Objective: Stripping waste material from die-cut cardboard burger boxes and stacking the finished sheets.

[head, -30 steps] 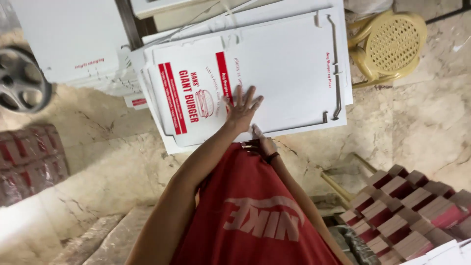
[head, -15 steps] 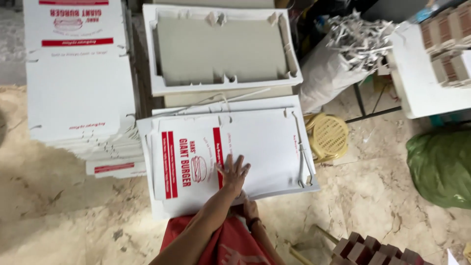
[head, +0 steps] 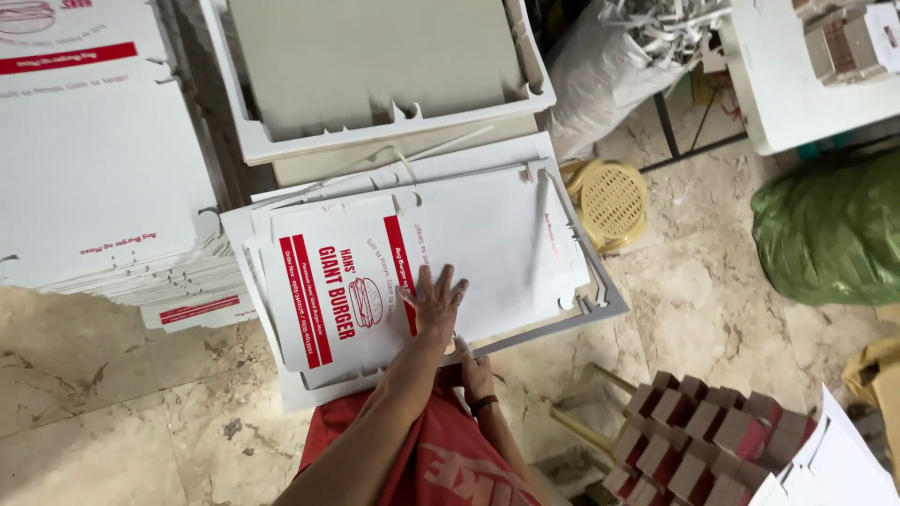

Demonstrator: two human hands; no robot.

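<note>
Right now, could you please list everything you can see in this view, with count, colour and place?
Flat box sheets: a stack, white with red print, centre, on the floor.
Second stack: one, white with red print, upper left.
Tray: one, white rim, grey inside, top centre.
Sack: one, whitish, stuffed with paper offcuts, top right of centre.
Stool: one, yellow, right of the sheets.
Table: one, white, top right.
Bag: one, green, right edge.
Folded boxes: many, red and brown, lower right.
Floor: beige marble.
Left hand: flat on the top sheet.
Right hand: at the stack's near edge.
</note>
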